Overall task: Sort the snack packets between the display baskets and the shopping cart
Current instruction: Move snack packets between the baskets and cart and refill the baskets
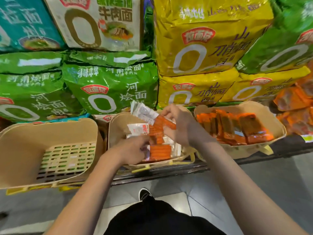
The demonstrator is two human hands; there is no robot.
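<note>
Noodle bags [110,89] in green, yellow and teal are rising in stacks behind everything, too many and too cropped to count. Below them three tan baskets are sitting in a row on the shelf edge: the left basket [20,150] is showing only its slatted floor, the middle basket [116,122] is holding white-and-orange packets lying flat and overlapping, and the right basket [264,107] is packed with orange packets [243,128] standing on edge — blur is making an exact count impossible in either. No cart is showing. Both hands are working over the middle basket. The right hand [179,124] is curling its fingers round a raised bundle [152,116] of packets, at least two by the look of it, just above the pile. The left hand [133,150] is reaching into the pile with fingers bent onto a packet [138,129] there, though whether it is truly pinching it cannot be told. These packets are looking light, thin and floppy, with slick film that will likely be sliding against itself — so gripping across the flat faces near the middle, several squeezed together, should be holding better than pinching a sealed end, and crushing is probably a small risk.
</note>
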